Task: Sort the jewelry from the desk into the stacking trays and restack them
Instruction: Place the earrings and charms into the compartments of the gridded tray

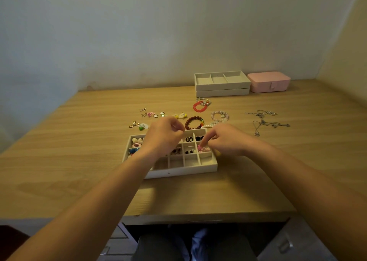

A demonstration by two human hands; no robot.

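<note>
A white compartment tray (pixel 179 170) sits on the desk in front of me, with earrings and rings in several of its cells. My right hand (pixel 228 140) reaches over the tray's right side and pinches a pink earring (pixel 201 148) down at a right-hand cell. My left hand (pixel 164 134) hovers over the tray's back middle with its fingers curled against the thumb; I see nothing between them. Loose earrings (pixel 153 114), a red bracelet (pixel 199 106), a brown bead bracelet (pixel 193 122), a pink bead bracelet (pixel 219 116) and silver necklaces (pixel 265 121) lie behind the tray.
Two stacked white trays (pixel 222 91) stand at the back against the wall, the top one with three wide cells. A pink jewelry box (pixel 269 81) sits to their right. The desk's front edge (pixel 198 214) runs just above my lap.
</note>
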